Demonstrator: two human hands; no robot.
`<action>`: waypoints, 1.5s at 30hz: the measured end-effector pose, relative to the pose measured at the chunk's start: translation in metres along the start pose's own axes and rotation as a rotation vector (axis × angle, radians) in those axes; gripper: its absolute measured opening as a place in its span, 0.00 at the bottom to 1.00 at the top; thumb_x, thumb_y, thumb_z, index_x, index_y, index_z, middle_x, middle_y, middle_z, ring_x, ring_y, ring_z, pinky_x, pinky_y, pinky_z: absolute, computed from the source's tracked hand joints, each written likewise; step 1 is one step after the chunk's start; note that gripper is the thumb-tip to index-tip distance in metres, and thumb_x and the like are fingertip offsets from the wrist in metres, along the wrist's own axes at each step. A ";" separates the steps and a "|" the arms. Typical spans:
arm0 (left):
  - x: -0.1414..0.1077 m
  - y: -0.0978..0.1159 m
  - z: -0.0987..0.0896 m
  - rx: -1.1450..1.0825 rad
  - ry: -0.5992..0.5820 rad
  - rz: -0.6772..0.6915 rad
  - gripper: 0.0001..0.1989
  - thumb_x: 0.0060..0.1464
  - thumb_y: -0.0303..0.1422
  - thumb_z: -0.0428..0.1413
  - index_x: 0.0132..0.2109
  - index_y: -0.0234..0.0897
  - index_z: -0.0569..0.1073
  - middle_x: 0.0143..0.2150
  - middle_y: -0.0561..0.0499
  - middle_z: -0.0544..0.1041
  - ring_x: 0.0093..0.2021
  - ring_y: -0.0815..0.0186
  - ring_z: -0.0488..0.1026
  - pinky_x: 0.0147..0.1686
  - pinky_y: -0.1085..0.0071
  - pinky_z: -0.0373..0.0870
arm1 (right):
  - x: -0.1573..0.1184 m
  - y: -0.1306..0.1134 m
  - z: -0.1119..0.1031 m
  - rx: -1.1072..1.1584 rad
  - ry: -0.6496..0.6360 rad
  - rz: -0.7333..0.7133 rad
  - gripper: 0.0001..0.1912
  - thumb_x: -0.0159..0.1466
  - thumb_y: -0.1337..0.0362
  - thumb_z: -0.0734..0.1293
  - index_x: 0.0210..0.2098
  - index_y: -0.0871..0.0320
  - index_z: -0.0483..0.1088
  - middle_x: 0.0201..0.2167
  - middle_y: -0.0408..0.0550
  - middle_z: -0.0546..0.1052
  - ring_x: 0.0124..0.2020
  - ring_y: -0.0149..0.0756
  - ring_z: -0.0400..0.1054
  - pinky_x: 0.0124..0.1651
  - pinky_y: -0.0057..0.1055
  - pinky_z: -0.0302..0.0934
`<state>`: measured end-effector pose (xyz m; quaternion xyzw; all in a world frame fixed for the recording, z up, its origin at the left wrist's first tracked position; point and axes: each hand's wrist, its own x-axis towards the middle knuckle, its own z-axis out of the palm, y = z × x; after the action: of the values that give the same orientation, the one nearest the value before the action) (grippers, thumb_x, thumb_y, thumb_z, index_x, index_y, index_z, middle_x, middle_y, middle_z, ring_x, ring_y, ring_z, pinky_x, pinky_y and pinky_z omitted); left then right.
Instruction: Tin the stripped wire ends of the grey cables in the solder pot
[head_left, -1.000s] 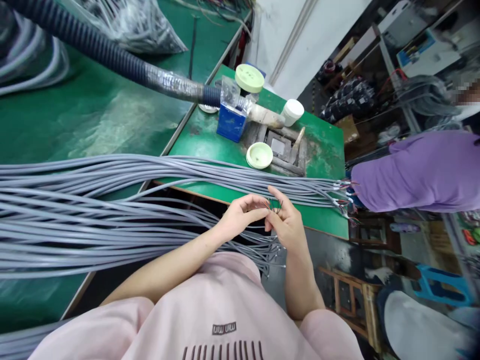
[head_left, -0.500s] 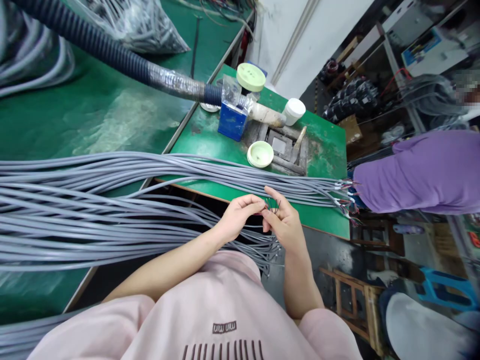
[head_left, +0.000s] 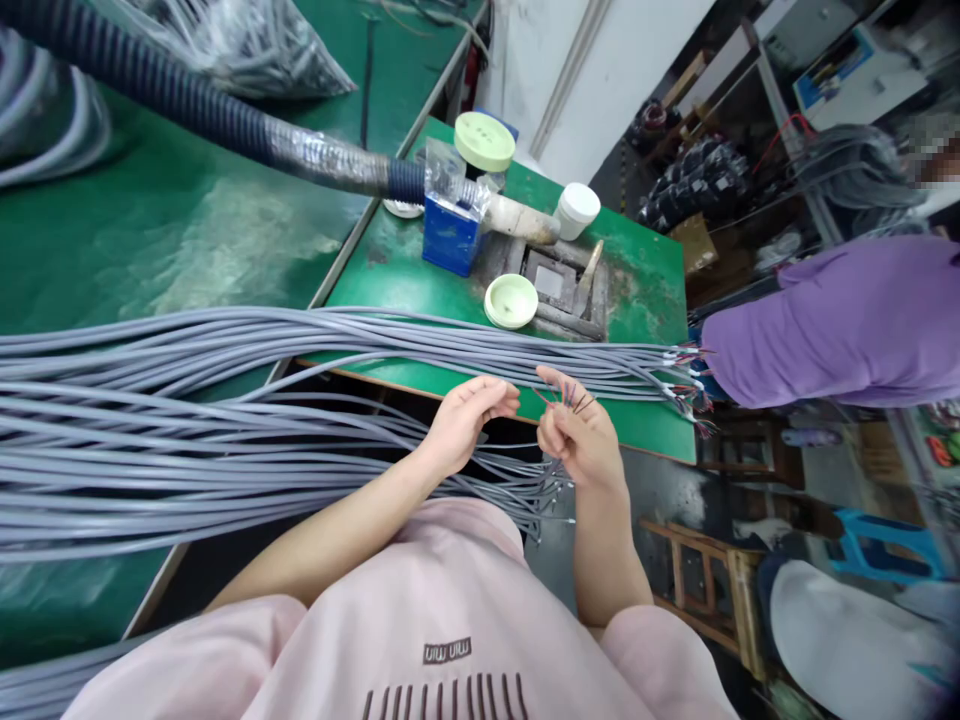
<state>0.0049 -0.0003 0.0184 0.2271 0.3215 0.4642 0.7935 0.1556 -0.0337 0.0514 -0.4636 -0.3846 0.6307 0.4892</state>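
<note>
My right hand (head_left: pixel 589 445) is closed on the thin coloured wires (head_left: pixel 576 398) of a cable end. Their tips fan out above the thumb, red and dark ones among them. My left hand (head_left: pixel 466 420) is a short way to the left, its fingers curled and pressed together with the thumb. Whether anything small is between those fingers is hidden. Behind both hands a bundle of grey cables (head_left: pixel 420 338) lies across the green bench, with stripped wire ends at the right. A second grey bundle (head_left: pixel 300 470) runs below, its ends hanging near my right wrist.
On the green bench (head_left: pixel 652 290) are a pale green dish (head_left: pixel 511 302), a solder-pot-like unit (head_left: pixel 559 285) with a scraper (head_left: pixel 589 275), a white tub (head_left: pixel 577 210) and a blue box (head_left: pixel 451 238). An extraction hose (head_left: pixel 225 110) crosses overhead. A person in purple (head_left: pixel 832 320) is at the right.
My hands were together at the wires; now they are apart. My left hand has drawn back to the left, and my right hand has shifted right, keeping the now more spread wires.
</note>
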 end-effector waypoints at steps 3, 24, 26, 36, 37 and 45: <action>0.001 -0.001 -0.001 0.038 -0.002 0.007 0.16 0.43 0.43 0.63 0.29 0.33 0.76 0.26 0.52 0.74 0.29 0.70 0.70 0.34 0.73 0.67 | -0.006 -0.002 -0.008 0.092 -0.005 -0.038 0.27 0.56 0.57 0.70 0.53 0.55 0.65 0.12 0.32 0.62 0.12 0.24 0.46 0.16 0.23 0.44; 0.026 -0.001 -0.013 1.826 -0.155 0.681 0.11 0.58 0.34 0.53 0.46 0.38 0.74 0.42 0.43 0.74 0.45 0.53 0.66 0.39 0.59 0.57 | -0.147 0.090 -0.145 -0.541 0.909 0.302 0.31 0.47 0.47 0.71 0.43 0.64 0.70 0.29 0.52 0.77 0.29 0.40 0.73 0.34 0.38 0.69; 0.028 -0.003 -0.009 1.867 -0.181 0.680 0.08 0.58 0.34 0.52 0.41 0.37 0.74 0.39 0.43 0.73 0.43 0.54 0.66 0.37 0.60 0.57 | -0.123 0.090 -0.108 -0.372 0.550 0.291 0.26 0.52 0.50 0.71 0.42 0.62 0.71 0.30 0.51 0.78 0.28 0.36 0.72 0.34 0.35 0.68; 0.000 0.015 0.003 1.519 -0.346 0.549 0.08 0.62 0.35 0.47 0.41 0.37 0.68 0.34 0.49 0.75 0.34 0.63 0.70 0.36 0.67 0.62 | -0.021 0.030 -0.066 0.280 0.439 -0.196 0.17 0.62 0.50 0.64 0.45 0.53 0.68 0.35 0.43 0.78 0.24 0.26 0.69 0.24 0.24 0.62; -0.002 0.016 0.003 1.485 -0.351 0.537 0.08 0.62 0.36 0.47 0.41 0.37 0.68 0.34 0.49 0.75 0.34 0.63 0.70 0.36 0.68 0.62 | -0.020 0.019 -0.074 0.293 0.534 -0.263 0.15 0.62 0.51 0.63 0.42 0.53 0.69 0.33 0.42 0.78 0.22 0.25 0.66 0.24 0.23 0.61; -0.006 0.004 -0.005 1.298 -0.469 0.376 0.09 0.57 0.37 0.53 0.41 0.38 0.73 0.38 0.48 0.77 0.41 0.61 0.71 0.43 0.64 0.64 | -0.059 -0.014 -0.073 -0.007 0.790 -0.630 0.12 0.63 0.54 0.63 0.38 0.55 0.69 0.15 0.35 0.65 0.13 0.24 0.50 0.19 0.25 0.50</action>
<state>-0.0034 -0.0038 0.0192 0.7988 0.3091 0.2474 0.4530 0.2342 -0.0854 0.0566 -0.5298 -0.2934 0.2275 0.7625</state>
